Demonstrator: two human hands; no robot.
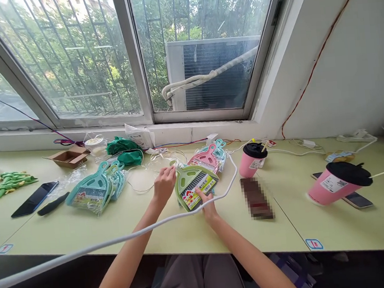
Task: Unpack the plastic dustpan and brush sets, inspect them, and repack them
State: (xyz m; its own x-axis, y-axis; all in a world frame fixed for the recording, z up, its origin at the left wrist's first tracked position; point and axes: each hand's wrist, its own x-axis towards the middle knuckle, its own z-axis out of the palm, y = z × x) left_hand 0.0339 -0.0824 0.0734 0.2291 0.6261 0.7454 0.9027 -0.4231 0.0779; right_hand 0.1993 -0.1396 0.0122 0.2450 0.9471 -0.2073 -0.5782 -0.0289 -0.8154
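A green dustpan and brush set (184, 182) with a printed label is held tilted just above the table in front of me. My left hand (165, 182) is closed at the handle end, its fingertips partly hidden. My right hand (207, 202) grips the lower edge, thumb over the label and the other fingers behind the pan. Just beyond lie a pink dustpan set (208, 158) and a blue dustpan set (220, 149). A stack of wrapped turquoise dustpan sets (90, 191) lies to the left of my left hand.
A white cable (119, 238) crosses the view in front of my forearms. Two pink cups (249, 163) with black lids stand to the right, near a pixelated dark object (257, 198). On the left are a phone (35, 199), a black knife-shaped object (53, 204) and an open cardboard box (68, 157).
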